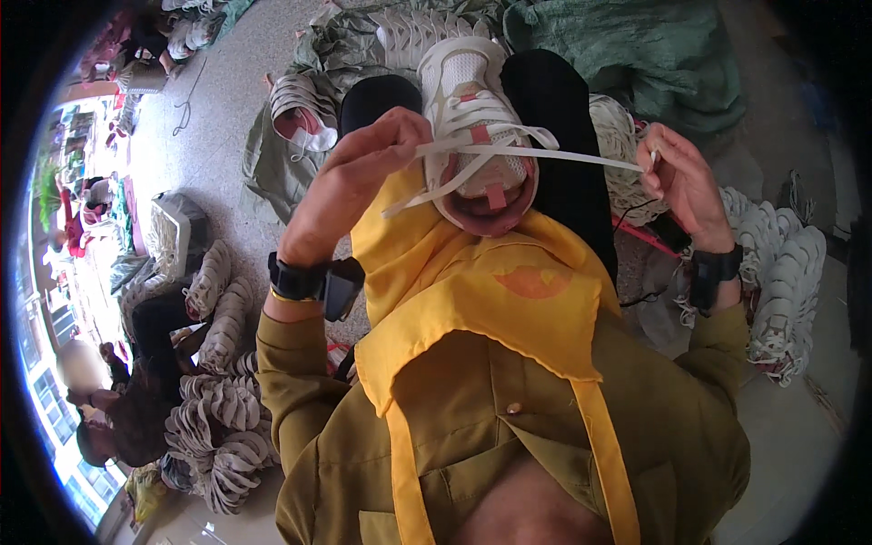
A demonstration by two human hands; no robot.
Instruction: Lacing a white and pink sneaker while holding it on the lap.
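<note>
A white sneaker (pixel 459 73) with pink parts rests between my knees, toe pointing away and its pink-lined opening toward me. Its flat white shoelace (pixel 581 158) runs partly through the eyelets, and one length is stretched sideways across the tongue. My right hand (pixel 683 177) pinches that length near its end, out to the right of the shoe. Close by the shoe's left side, my left hand (pixel 377 150) is closed with thumb and fingers on the lace. Another loose lace end (pixel 404 204) hangs over the left of the shoe opening.
A yellow apron (pixel 472 309) covers my lap. One more sneaker (pixel 304 113) lies on green sheeting at left. A bundle of white laces (pixel 622 150) sits by my right knee. Rows of shoes (pixel 786 291) stand at right, others (pixel 222 409) at left near another person (pixel 127 409).
</note>
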